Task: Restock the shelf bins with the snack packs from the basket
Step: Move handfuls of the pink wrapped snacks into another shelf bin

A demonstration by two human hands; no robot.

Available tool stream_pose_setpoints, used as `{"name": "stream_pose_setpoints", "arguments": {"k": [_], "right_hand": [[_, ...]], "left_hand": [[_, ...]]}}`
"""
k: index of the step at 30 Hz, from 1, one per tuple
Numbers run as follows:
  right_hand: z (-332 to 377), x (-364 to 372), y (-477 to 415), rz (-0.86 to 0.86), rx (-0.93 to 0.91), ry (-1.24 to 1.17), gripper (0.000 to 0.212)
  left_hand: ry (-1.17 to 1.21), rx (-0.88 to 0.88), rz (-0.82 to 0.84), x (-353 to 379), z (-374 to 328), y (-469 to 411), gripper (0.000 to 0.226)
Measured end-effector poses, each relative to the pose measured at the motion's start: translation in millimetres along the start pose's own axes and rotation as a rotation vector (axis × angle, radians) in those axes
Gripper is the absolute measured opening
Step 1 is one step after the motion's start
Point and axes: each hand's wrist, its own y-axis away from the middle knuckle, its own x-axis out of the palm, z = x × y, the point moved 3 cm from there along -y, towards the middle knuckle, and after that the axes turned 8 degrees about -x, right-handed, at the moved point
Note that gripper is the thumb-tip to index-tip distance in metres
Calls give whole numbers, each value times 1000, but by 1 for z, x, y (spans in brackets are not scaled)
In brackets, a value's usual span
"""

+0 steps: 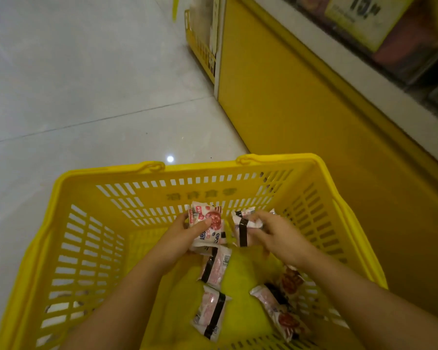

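The left hand (180, 239) grips a few snack packs (204, 223) together inside the basket (111, 171), I think to carry several at once. The right hand (276, 236) pinches one more pack (242, 224) just beside them. Loose packs (211, 310) lie on the basket bottom, near the shelf (276, 97).
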Motion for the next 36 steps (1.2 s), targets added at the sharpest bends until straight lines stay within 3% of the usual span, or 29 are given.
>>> {"name": "stream_pose_setpoints", "arguments": {"k": [4, 8, 10, 12, 15, 19, 25, 30, 36], "right_hand": [[43, -33, 29, -136, -46, -232, 16], [84, -62, 68, -304, -87, -316, 6], [106, -79, 90, -422, -119, -307, 17], [127, -96, 114, -550, -146, -316, 30], [159, -124, 152, -691, -200, -299, 32], [200, -162, 212, -640, -335, -381, 44], [244, -215, 314, -325, -460, -100, 12], [268, -249, 391, -536, -479, 91, 9], [273, -294, 496, -761, -568, 29, 9]], "left_hand": [[40, 83, 18, 10, -29, 32, 41], [161, 164, 47, 23, -62, 74, 34], [197, 220, 73, 29, -80, 98, 27], [205, 276, 100, 34, -98, 125, 33], [191, 385, 121, 44, -126, 170, 53], [105, 506, 242, 66, -159, 233, 64], [-177, 651, 423, 111, -201, 329, 63], [-272, 818, 494, 166, -234, 410, 57], [-267, 987, 592, 228, -266, 495, 62]]}}
